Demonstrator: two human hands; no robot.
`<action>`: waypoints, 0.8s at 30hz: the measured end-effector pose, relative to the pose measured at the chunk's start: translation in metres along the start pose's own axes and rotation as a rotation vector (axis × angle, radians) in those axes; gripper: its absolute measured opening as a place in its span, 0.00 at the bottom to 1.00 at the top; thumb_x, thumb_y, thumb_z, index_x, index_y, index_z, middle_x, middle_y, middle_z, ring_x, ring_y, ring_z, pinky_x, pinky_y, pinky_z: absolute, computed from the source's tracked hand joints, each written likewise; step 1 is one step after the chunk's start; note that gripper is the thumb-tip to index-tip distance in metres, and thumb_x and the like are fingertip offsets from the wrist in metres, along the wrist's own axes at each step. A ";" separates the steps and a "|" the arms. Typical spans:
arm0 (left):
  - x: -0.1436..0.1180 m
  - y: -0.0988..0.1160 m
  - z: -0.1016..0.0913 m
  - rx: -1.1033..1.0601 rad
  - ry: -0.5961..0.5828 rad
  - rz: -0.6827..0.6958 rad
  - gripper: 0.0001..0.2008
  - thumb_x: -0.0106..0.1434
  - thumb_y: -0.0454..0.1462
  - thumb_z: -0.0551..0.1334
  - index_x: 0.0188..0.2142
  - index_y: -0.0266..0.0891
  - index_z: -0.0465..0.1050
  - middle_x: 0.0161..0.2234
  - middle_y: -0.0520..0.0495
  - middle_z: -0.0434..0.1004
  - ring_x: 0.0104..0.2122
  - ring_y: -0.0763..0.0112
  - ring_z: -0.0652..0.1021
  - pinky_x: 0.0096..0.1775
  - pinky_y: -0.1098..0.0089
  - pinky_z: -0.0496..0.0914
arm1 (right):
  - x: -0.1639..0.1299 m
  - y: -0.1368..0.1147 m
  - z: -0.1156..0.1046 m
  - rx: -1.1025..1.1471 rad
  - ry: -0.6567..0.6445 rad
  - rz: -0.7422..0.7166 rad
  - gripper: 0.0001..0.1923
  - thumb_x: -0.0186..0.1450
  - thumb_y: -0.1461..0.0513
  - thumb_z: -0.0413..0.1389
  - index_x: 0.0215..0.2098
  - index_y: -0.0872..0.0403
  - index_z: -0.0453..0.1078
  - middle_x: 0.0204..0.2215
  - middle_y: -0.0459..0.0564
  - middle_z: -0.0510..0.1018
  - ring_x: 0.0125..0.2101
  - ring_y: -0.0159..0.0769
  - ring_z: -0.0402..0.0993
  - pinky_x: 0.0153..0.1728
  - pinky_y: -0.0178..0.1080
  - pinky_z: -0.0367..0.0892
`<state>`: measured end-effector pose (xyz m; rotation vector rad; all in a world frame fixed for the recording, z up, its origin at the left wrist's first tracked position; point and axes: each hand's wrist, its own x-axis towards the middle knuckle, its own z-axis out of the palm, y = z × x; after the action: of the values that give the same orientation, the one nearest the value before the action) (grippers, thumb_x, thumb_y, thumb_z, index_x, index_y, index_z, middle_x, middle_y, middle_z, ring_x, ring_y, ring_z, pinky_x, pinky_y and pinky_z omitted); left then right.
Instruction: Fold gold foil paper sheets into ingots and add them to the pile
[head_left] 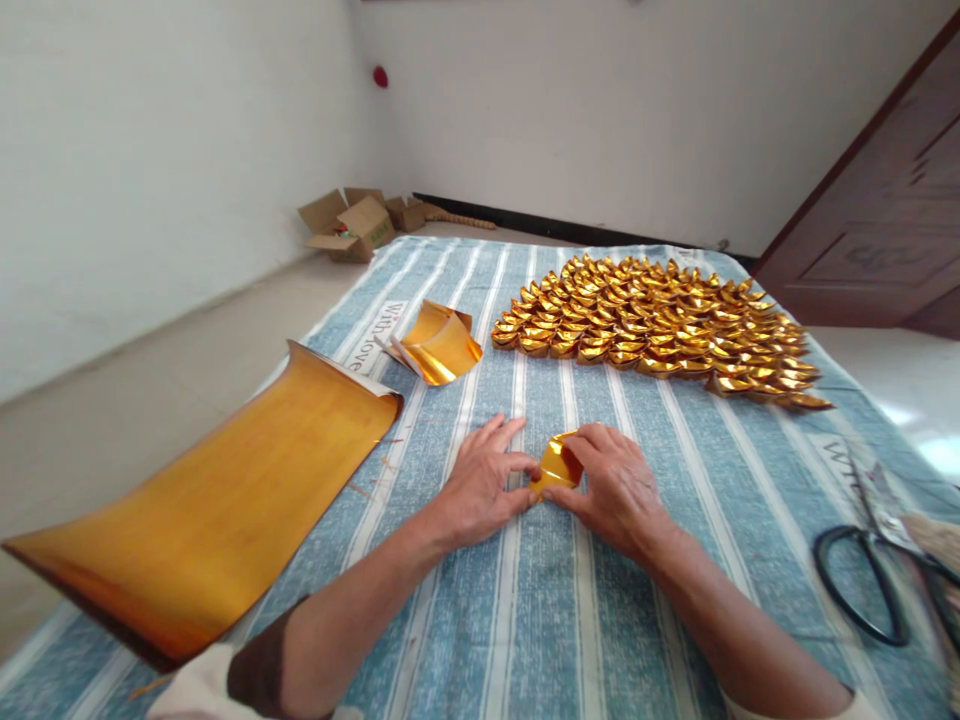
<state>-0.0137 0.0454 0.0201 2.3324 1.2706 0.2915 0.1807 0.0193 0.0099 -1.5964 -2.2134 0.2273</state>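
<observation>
A small piece of gold foil paper (556,465) sits pinched between both hands on the striped bedspread (645,560), mid-fold. Left hand (480,485) and right hand (619,490) have fingers clamped on its edges; the next crease likely needs firm pressing. Beyond lie finished gold ingots (652,325), curled foil sheets (439,345), a large foil sheet (217,510) and scissors (870,580).

Surface: bed/mattress with blue-white striped cover (645,560). On it: large curled gold foil sheet (217,500) at left edge, small stack of cut gold squares (439,345) mid-left, big cluster of folded gold ingots (652,330) far right, black scissors (874,575) near right edge.
</observation>
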 end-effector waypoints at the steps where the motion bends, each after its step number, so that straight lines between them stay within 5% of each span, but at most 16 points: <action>1: 0.000 0.000 0.000 0.000 0.002 0.004 0.10 0.57 0.42 0.68 0.39 0.46 0.78 0.65 0.47 0.57 0.64 0.46 0.55 0.59 0.43 0.52 | 0.000 0.000 0.000 -0.003 0.006 -0.003 0.17 0.59 0.48 0.60 0.37 0.52 0.69 0.36 0.52 0.73 0.37 0.42 0.67 0.38 0.42 0.60; 6: 0.001 0.000 0.000 0.005 -0.010 -0.002 0.10 0.56 0.42 0.69 0.38 0.45 0.79 0.64 0.46 0.57 0.64 0.45 0.55 0.59 0.43 0.52 | -0.001 -0.003 0.001 -0.009 0.029 0.018 0.22 0.56 0.44 0.61 0.34 0.52 0.68 0.35 0.52 0.73 0.36 0.43 0.67 0.37 0.43 0.60; 24: 0.000 -0.003 -0.001 -0.005 -0.012 0.013 0.10 0.56 0.40 0.68 0.39 0.46 0.78 0.65 0.49 0.54 0.64 0.45 0.54 0.59 0.43 0.51 | 0.004 0.020 -0.006 0.305 -0.038 0.046 0.10 0.55 0.69 0.57 0.34 0.51 0.70 0.37 0.48 0.75 0.40 0.39 0.70 0.42 0.43 0.63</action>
<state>-0.0164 0.0477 0.0193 2.3358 1.2483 0.2835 0.1999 0.0292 0.0087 -1.4850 -2.0526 0.5827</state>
